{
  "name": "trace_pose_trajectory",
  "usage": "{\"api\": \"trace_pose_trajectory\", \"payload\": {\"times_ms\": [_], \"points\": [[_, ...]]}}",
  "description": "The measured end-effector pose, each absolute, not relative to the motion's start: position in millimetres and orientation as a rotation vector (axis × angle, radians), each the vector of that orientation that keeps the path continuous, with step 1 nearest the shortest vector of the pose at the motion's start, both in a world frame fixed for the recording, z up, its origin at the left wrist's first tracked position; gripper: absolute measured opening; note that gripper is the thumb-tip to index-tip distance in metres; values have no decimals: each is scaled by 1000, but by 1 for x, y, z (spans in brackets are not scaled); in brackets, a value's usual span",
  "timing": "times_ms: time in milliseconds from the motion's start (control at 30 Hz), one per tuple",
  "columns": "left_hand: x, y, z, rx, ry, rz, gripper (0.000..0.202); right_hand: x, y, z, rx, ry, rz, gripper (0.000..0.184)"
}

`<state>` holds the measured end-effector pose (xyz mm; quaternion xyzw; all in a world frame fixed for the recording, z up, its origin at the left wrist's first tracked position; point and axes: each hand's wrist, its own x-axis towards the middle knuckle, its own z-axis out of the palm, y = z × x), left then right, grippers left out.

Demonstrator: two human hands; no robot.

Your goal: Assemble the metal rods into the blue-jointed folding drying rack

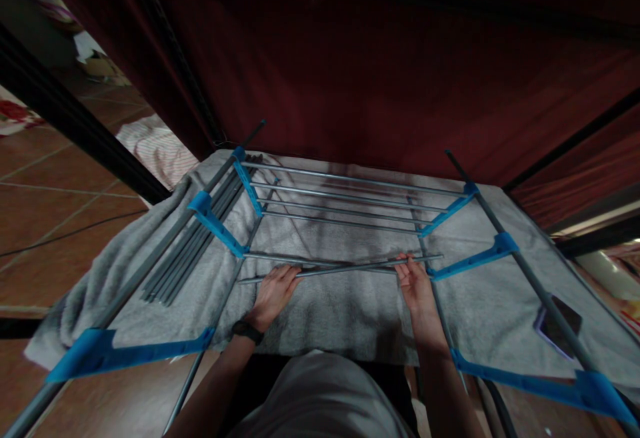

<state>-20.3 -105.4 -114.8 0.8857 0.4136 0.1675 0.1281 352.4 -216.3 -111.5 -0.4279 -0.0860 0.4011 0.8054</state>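
Observation:
A loose grey metal tube point(345, 269) lies slightly tilted across the front of a half-built rack, its right end higher in view. My left hand point(277, 290) is closed over it near its left end, a dark band on the wrist. Near the other end, my right hand point(413, 281) pinches the tube between thumb and fingers. Just behind, a crossbar point(270, 257) joins the middle pair of blue plastic brackets point(220, 228), point(473, 261). Several more crossbars point(350, 195) span the far blue brackets point(249, 181), point(447, 215). No crossbar joins the near blue brackets point(135, 356), point(540, 388).
Several loose grey tubes point(193, 248) lie on the grey blanket point(320, 331) at the left, partly behind the rack's side pole point(150, 271). A phone point(559, 325) rests on the blanket at the right. Dark red curtains point(350, 71) hang behind. Tiled floor point(65, 198) shows at left.

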Motion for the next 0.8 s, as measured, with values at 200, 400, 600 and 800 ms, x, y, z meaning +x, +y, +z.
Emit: {"api": "trace_pose_trajectory", "payload": {"times_ms": [200,400,600,800], "points": [[-20,-106,-113,2558,1225,429,41,351,-216,-112,-886,-185,840,17],[-20,-106,-115,2594,1218,436,43,350,-215,-109,-893,-168,836,17],[-21,-106,-118,2628,1225,478,45,349,-215,-108,-891,-163,839,18],[-20,-106,-118,2623,1224,477,46,349,-216,-110,-875,-167,834,17]]}}
